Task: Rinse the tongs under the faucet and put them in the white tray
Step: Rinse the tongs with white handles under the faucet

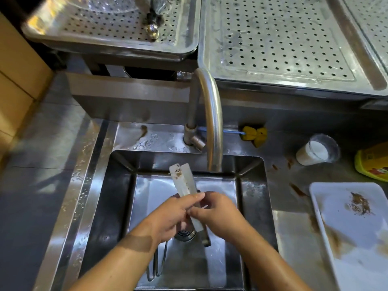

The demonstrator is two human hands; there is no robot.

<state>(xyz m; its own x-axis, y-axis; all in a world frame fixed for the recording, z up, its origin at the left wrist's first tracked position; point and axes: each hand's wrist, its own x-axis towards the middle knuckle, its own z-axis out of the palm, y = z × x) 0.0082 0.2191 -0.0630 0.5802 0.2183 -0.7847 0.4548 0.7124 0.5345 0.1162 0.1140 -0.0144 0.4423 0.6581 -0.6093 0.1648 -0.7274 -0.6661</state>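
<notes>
This looks like a working food-service kitchen, seen at its wash-up corner. A deep stainless-steel sink (117, 206) with a tall gooseneck faucet (214, 114) is set into a steel tabletop (294, 232). Big perforated steel draining trays (279, 38) sit behind it. A stained white tray (357, 238) lies near a plastic cup (317, 151) of white liquid.

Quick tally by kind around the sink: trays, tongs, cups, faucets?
perforated steel trays: 3
white tray: 1
tongs: 1
cup: 1
faucet: 1
Total: 7
</notes>
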